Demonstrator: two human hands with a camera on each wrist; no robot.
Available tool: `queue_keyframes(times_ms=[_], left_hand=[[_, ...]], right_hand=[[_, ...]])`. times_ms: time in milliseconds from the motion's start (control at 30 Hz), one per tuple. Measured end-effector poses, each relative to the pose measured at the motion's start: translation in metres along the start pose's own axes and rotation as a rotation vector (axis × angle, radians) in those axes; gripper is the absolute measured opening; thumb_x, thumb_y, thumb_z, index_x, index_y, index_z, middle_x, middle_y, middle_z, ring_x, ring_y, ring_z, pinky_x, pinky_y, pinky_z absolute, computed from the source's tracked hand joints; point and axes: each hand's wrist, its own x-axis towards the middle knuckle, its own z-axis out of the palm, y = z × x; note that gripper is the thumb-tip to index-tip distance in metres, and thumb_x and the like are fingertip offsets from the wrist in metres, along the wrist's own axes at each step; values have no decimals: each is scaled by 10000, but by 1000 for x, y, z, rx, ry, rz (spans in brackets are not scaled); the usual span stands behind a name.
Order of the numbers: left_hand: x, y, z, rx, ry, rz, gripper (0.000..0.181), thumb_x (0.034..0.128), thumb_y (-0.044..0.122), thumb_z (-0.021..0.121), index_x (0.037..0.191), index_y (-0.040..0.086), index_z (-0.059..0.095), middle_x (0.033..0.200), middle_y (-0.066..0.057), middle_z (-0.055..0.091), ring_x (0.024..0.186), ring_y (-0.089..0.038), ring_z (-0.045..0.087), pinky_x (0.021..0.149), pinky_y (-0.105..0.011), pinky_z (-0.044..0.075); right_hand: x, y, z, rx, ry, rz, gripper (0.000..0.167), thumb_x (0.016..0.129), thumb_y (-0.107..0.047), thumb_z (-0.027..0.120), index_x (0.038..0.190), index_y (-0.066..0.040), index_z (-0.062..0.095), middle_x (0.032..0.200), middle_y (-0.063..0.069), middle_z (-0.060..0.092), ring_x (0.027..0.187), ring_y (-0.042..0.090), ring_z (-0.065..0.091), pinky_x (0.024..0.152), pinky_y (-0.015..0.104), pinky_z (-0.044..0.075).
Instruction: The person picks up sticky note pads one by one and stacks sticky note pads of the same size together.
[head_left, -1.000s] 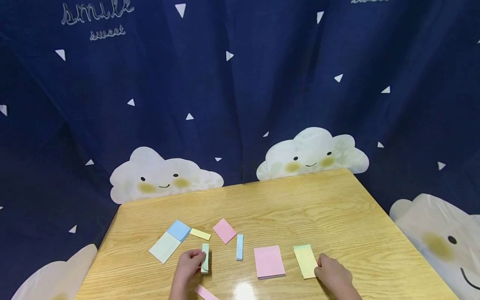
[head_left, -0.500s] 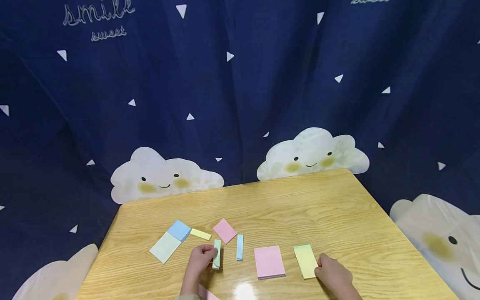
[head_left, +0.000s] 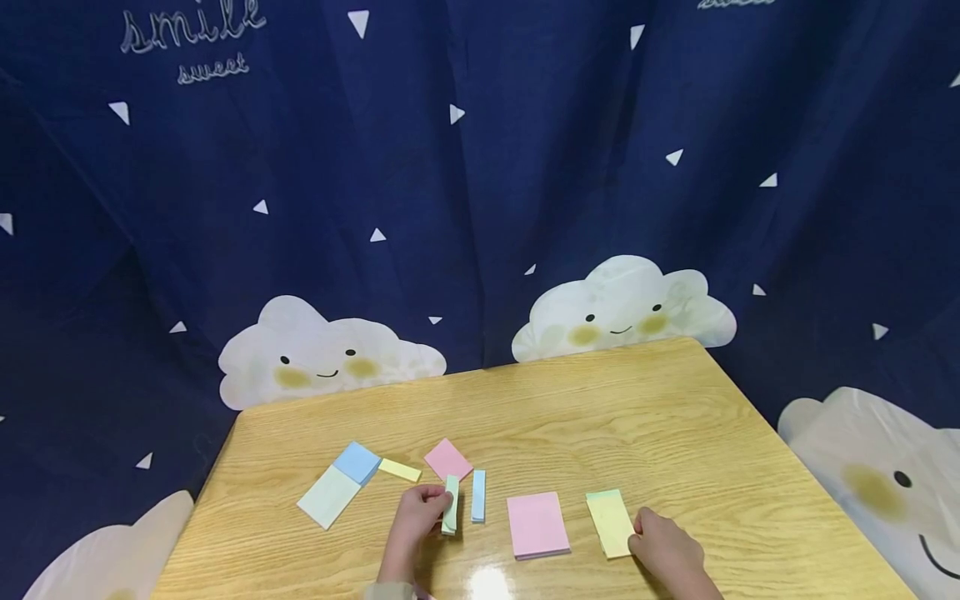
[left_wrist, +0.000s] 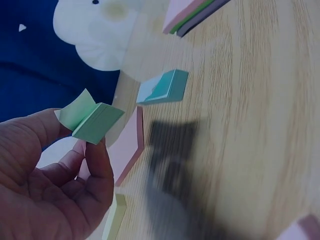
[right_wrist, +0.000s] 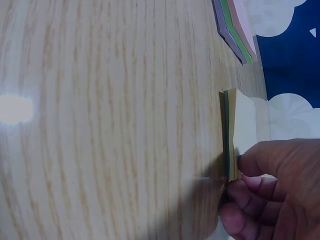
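"Above the table (head_left: 585,417), what do we have in the left hand (head_left: 417,512)?"

"We see its thumb and curled fingers pinching a narrow green pad (head_left: 450,506), raised off the wood, one sheet bent outward."

"What lies around that?"

"We find a blue strip pad (head_left: 478,497) just to the right and a small pink pad (head_left: 447,458) just beyond."

"And the right hand (head_left: 666,546)?"

"We see it nearly closed, gripping a yellow pad (head_left: 611,523) by its near right edge, right of a large pink pad (head_left: 538,523)."
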Motion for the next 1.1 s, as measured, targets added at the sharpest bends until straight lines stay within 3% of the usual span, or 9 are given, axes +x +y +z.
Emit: queue_keyframes(times_ms=[333,800,1100], left_hand=[[6,1,11,-15,-11,41,277,823,58,540,987,-165,526,731,-45,556,601,-104,550,529,-271,483],[15,-2,28,-10,-12,53,253,807,59,552,961,-141,537,706,-36,544,564,-98,541,484,-261,469],[20,-4,36,20,26,92,202,787,39,558,904,-126,553,656,-18,515,494,-80,475,432,-220,411]], right_hand=[[0,-1,0,-30,11,10,101,747,-86,535,710,-112,445,544,-15,376,474,120,322,455,259,265],[1,-5,-1,-45,10,24,70,743,-84,548,746,-91,478,579,-2,405,489,142,367,444,268,294],[1,-7,-3,-50,10,37,64,736,-80,534,746,-93,472,586,3,412,500,156,377,450,291,312]])
